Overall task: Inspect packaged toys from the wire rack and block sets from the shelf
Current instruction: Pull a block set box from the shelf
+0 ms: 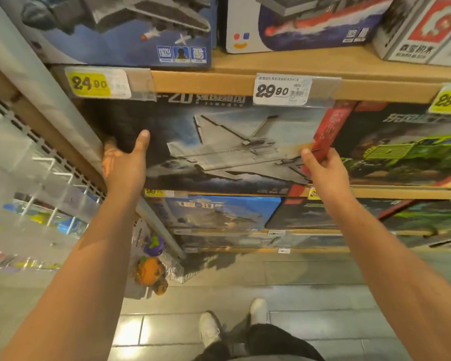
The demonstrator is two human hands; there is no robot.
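A large dark block set box point(219, 144) with a grey jet fighter on its front stands on the middle wooden shelf point(375, 192). My left hand point(125, 162) grips its left edge, thumb on the front face and fingers hidden behind the box. My right hand point(320, 162) pinches the box's red right edge between thumb and fingers. Both forearms reach up from the bottom of the view.
More block set boxes fill the shelves: a blue jet box point(130, 29) above, a green truck box point(401, 147) to the right, a blue box point(219, 212) below. A wire rack point(50, 194) with packaged toys point(151, 272) hangs at left. Tiled floor below.
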